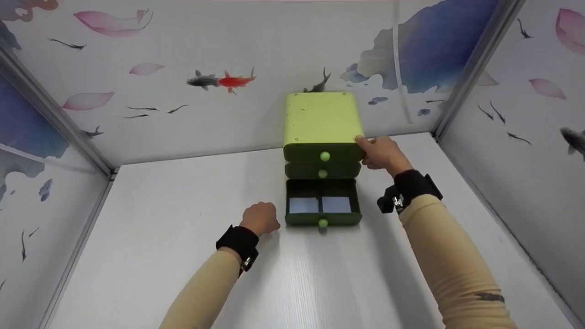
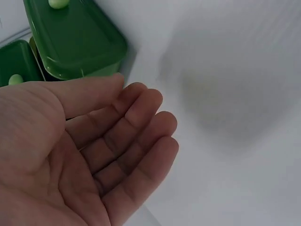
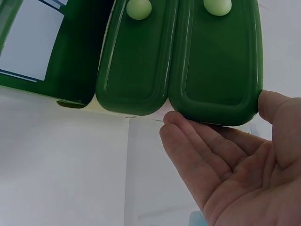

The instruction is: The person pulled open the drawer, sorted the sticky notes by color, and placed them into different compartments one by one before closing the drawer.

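A small drawer cabinet [image 1: 322,118] with a light green top and dark green drawer fronts stands against the back wall. Its bottom drawer [image 1: 323,219] is pulled out, showing two pale rectangular pieces [image 1: 303,205] inside, one on each side of a divider. Above it, the middle drawer [image 1: 301,171] and the top drawer [image 1: 304,153] are in. My right hand [image 1: 385,153] holds the cabinet's upper right front corner, thumb at the top edge and fingers along the side. Left of the pulled-out drawer, my left hand [image 1: 261,218] hovers with loosely bent fingers, holding nothing in the left wrist view.
The cabinet stands on a white table [image 1: 183,228]. White panels printed with fish and petals rise at the back [image 1: 205,41] and both sides, joined by grey metal corner posts [image 1: 475,68]. Each drawer front has a round light green knob [image 1: 323,223].
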The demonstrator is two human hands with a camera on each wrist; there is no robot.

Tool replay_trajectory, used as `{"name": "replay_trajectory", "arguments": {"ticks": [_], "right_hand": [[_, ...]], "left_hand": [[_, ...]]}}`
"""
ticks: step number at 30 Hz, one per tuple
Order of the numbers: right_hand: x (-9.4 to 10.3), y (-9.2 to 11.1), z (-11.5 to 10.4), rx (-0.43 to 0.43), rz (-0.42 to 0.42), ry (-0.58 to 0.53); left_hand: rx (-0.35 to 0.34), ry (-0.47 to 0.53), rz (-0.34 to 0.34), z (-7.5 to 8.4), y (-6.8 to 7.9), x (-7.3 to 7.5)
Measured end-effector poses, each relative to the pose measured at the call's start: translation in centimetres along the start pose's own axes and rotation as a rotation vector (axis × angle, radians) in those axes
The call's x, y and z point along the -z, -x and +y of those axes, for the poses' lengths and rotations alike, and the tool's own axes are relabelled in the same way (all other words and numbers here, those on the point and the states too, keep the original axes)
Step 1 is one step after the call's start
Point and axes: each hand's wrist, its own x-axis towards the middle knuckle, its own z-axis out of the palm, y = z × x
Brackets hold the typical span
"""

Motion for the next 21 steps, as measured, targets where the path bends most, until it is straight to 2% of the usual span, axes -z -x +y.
{"name": "replay_trajectory", "arguments": {"ticks": [3,5,9,13,21], "right_hand": [[0.1,0.0,0.0,-0.003,0.003,0.002],[0.2,0.0,-0.1,-0.003,0.004,0.004],[0.2,0.1,-0.1,-0.001,0.001,0.005],[0.3,0.1,-0.1,0.006,0.001,0.002],[0.1,0.0,0.1,0.021,0.01,-0.008]], "left_hand": [[-0.026,0.092,-0.061,0.6,0.6,-0.7],[-0.054,0.171,-0.066,1.1,0.8,-1.3],[-0.122,0.315,0.0,2.1,1.0,-2.7],[-0.163,0.404,0.056,3.4,0.6,-4.0],[-0.13,0.58,0.08,5.7,-0.1,-6.0]]}}
